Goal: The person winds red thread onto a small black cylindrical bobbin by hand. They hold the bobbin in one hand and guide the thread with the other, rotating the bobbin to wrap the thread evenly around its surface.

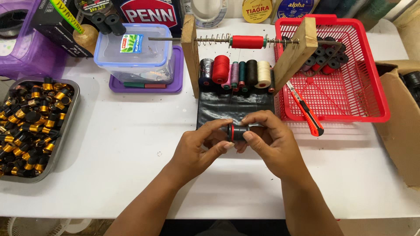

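My left hand and my right hand meet over the middle of the white table, both pinching a small black cylinder with a red band. The piece lies sideways between my thumbs and forefingers, just in front of a black mat. Behind the mat stands a wooden thread stand with a red spool on its metal rod and a row of coloured thread spools beneath.
A metal tray of several black-and-gold cylinders sits at the left. At the right, a red basket holds several black-and-red cylinders, an orange utility knife lies at its front corner, and a cardboard box stands beyond. A clear lidded container stands at the back.
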